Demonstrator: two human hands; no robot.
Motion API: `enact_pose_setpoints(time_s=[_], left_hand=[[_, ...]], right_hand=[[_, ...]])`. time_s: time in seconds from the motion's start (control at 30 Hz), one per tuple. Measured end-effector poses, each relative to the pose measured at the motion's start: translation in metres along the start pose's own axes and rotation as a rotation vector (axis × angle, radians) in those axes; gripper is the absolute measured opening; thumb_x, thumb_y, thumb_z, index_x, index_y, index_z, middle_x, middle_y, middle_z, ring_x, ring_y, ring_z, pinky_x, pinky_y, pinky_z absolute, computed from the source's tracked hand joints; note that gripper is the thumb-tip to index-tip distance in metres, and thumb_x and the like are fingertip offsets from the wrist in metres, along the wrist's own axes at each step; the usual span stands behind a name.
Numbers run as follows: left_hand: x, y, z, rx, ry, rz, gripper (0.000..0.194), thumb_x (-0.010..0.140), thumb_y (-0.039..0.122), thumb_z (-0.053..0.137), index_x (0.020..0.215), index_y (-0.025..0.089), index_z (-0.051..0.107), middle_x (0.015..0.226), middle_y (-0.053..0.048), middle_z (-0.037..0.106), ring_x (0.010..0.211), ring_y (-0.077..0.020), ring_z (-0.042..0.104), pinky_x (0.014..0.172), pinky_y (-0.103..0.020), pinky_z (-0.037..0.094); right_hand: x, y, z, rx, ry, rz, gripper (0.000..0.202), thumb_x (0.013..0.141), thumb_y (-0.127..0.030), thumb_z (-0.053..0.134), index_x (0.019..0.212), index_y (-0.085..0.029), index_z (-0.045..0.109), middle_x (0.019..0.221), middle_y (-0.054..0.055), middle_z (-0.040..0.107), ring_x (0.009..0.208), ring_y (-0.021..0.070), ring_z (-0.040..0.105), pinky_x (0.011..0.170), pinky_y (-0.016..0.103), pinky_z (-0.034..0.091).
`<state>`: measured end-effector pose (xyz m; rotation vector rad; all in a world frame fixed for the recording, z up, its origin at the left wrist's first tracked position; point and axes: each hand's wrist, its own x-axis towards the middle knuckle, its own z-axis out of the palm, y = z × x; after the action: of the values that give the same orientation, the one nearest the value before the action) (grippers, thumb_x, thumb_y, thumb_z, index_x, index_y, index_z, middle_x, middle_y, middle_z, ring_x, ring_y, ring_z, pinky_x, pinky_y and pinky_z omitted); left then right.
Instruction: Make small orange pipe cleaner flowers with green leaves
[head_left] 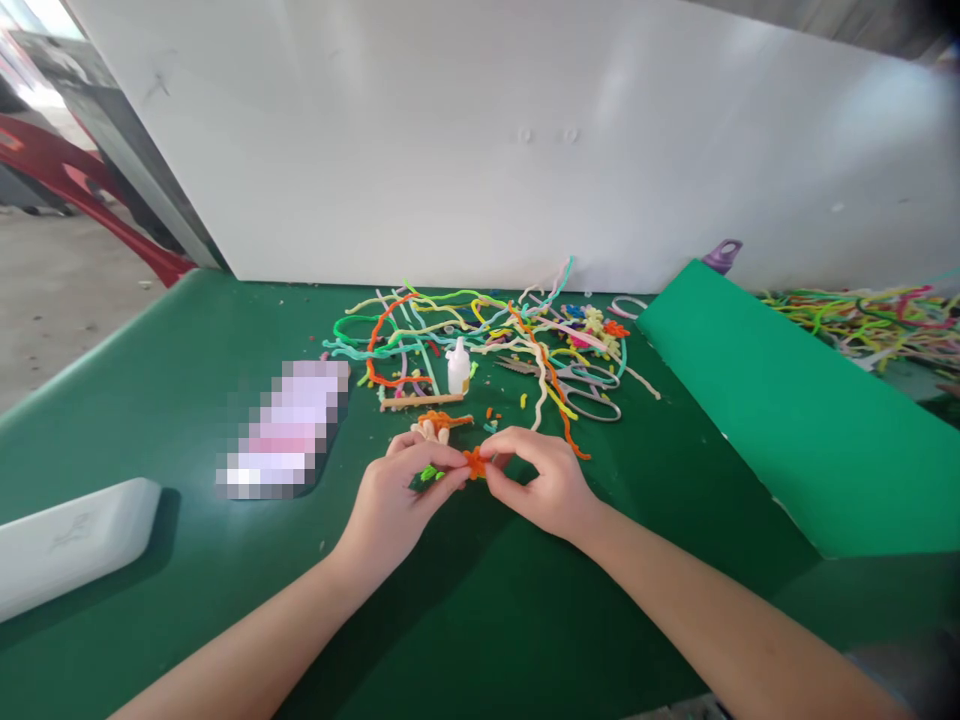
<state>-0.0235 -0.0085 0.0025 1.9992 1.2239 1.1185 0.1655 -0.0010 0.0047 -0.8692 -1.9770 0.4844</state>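
Between the fingertips of both hands is a small orange pipe-cleaner flower point(475, 463). My left hand point(401, 475) pinches its left side, and my right hand point(541, 480) pinches its right side. Just beyond the left fingers lie an orange pipe-cleaner piece point(441, 420) and some pale pipe-cleaner loops point(431, 433). Small bright green pieces point(431, 474) show under the left hand. A white glue bottle point(458, 367) stands behind the hands, with a thin wooden stick point(422, 403) in front of it. Scissors point(589, 385) lie open to the right.
Many coloured pipe cleaners point(390, 325) are strewn across the back of the green table point(247, 590). On the left are a phone with a blurred screen point(289, 430) and a white case point(82, 540). A green board point(795, 420) slants at right, and a white panel point(450, 150) rises behind.
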Motion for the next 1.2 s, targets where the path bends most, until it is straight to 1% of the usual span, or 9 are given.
enact_pose_setpoints(time_s=[0.2,0.37,0.47,0.63,0.77,0.87,1.0,1.1,1.2], left_hand=[[-0.0017,-0.0004,0.0002,0.022,-0.028,0.01,0.007,0.081,0.025,0.061,0.077,0.023,0.067,0.073,0.0,0.069,0.081,-0.0184,0.057,0.073,-0.03,0.049],[0.0001,-0.0026,0.0,0.02,-0.033,-0.009,0.01,0.084,0.025,0.056,0.081,0.023,0.065,0.07,0.0,0.068,0.081,-0.018,0.056,0.075,-0.03,0.048],[0.0002,-0.0024,0.0001,0.038,-0.014,-0.019,0.009,0.083,0.026,0.057,0.077,0.024,0.064,0.067,0.001,0.067,0.081,-0.0184,0.055,0.075,-0.03,0.048],[-0.0018,-0.0026,0.0018,0.141,0.011,0.055,0.003,0.08,0.022,0.059,0.077,0.022,0.059,0.072,-0.001,0.066,0.083,-0.0196,0.053,0.073,-0.031,0.048],[-0.0021,-0.0063,0.0043,0.201,0.091,0.1,0.005,0.079,0.02,0.06,0.076,0.022,0.056,0.075,0.0,0.068,0.081,-0.0193,0.052,0.073,-0.032,0.047],[-0.0022,-0.0068,0.005,0.206,0.143,0.157,0.008,0.078,0.018,0.061,0.077,0.022,0.055,0.078,0.0,0.068,0.08,-0.0185,0.052,0.074,-0.033,0.047],[-0.0026,-0.0019,0.0028,0.158,0.08,0.224,0.008,0.079,0.016,0.06,0.078,0.022,0.055,0.075,0.0,0.067,0.08,-0.0173,0.055,0.077,-0.033,0.047],[-0.0023,0.0021,0.0006,0.134,0.018,0.159,0.007,0.081,0.017,0.057,0.085,0.022,0.056,0.074,0.0,0.065,0.078,-0.0171,0.057,0.073,-0.031,0.048],[-0.0016,0.0027,0.0003,0.1,0.062,0.1,0.013,0.081,0.014,0.055,0.093,0.02,0.054,0.082,-0.002,0.062,0.072,-0.0143,0.059,0.07,-0.03,0.049]], right_hand=[[-0.0007,0.003,0.0015,-0.058,0.022,-0.108,0.012,0.08,-0.012,0.056,0.088,-0.02,0.06,0.083,0.001,0.068,0.069,0.0103,0.064,0.068,0.023,0.052],[0.0003,0.005,0.001,-0.095,0.02,-0.107,0.009,0.082,-0.014,0.056,0.088,-0.019,0.059,0.081,0.001,0.068,0.067,0.0105,0.063,0.066,0.023,0.051],[0.0009,0.0054,-0.0008,-0.097,-0.025,-0.107,0.009,0.086,-0.014,0.053,0.091,-0.019,0.059,0.084,0.003,0.068,0.074,0.0119,0.064,0.068,0.024,0.05],[0.0008,0.0061,-0.0022,-0.102,-0.103,-0.042,0.009,0.088,-0.016,0.051,0.092,-0.019,0.058,0.086,0.003,0.067,0.075,0.0123,0.063,0.069,0.024,0.049],[-0.0006,0.0028,-0.001,-0.085,-0.015,-0.005,0.006,0.085,-0.016,0.055,0.089,-0.018,0.057,0.085,0.002,0.065,0.065,0.0097,0.061,0.066,0.024,0.049],[-0.001,0.0001,-0.0004,-0.056,0.011,-0.052,0.009,0.082,-0.014,0.057,0.09,-0.018,0.057,0.086,0.003,0.066,0.065,0.0093,0.061,0.067,0.023,0.05],[0.0002,0.0014,-0.0004,-0.039,-0.002,-0.108,0.012,0.082,-0.011,0.056,0.091,-0.019,0.058,0.086,0.003,0.067,0.074,0.0109,0.063,0.069,0.023,0.051],[0.0016,0.0034,-0.0011,-0.03,0.0,-0.074,0.01,0.083,-0.012,0.055,0.089,-0.019,0.059,0.084,0.002,0.067,0.075,0.0109,0.063,0.07,0.023,0.051],[0.0021,0.0029,-0.0021,-0.017,0.006,-0.032,0.01,0.084,-0.012,0.054,0.089,-0.019,0.059,0.084,0.002,0.066,0.075,0.011,0.062,0.07,0.023,0.051]])
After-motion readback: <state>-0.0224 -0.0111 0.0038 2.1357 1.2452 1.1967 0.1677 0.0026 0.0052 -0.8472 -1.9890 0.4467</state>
